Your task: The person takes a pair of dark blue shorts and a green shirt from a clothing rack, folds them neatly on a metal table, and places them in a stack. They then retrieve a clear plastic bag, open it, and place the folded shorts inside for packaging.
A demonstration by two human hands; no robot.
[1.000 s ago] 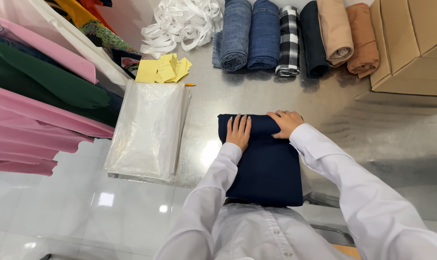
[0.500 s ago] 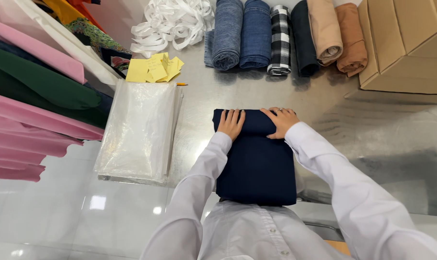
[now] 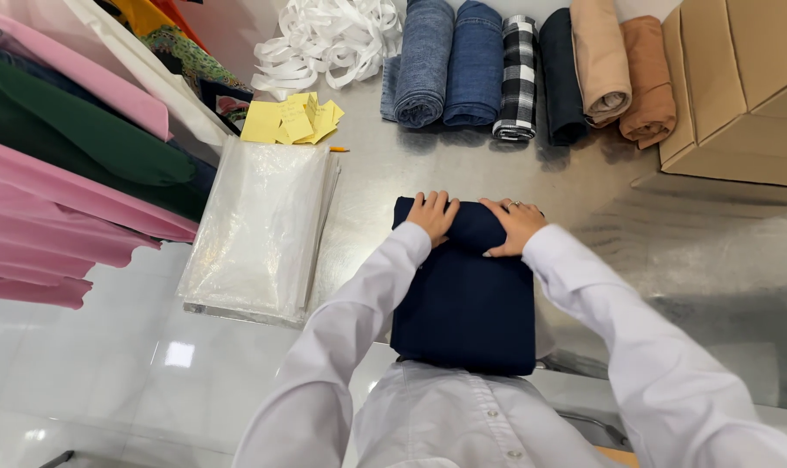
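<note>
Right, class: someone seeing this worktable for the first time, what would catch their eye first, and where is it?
First, the dark navy cloth at the centre of the steel table, with the left hand and right hand pressed on its rolled far end. Next, the row of rolled fabrics along the far edge, then the pink and green cloth hanging at left.

your left hand [image 3: 433,216] and right hand [image 3: 515,225] cover the far fold of the navy cloth [image 3: 463,303], and your shirt hides its near edge. the cardboard box [image 3: 740,78] runs off the upper right, the pink garments [image 3: 55,234] off the left. marks on the yellow notes [image 3: 293,120] are too small to read.
</note>
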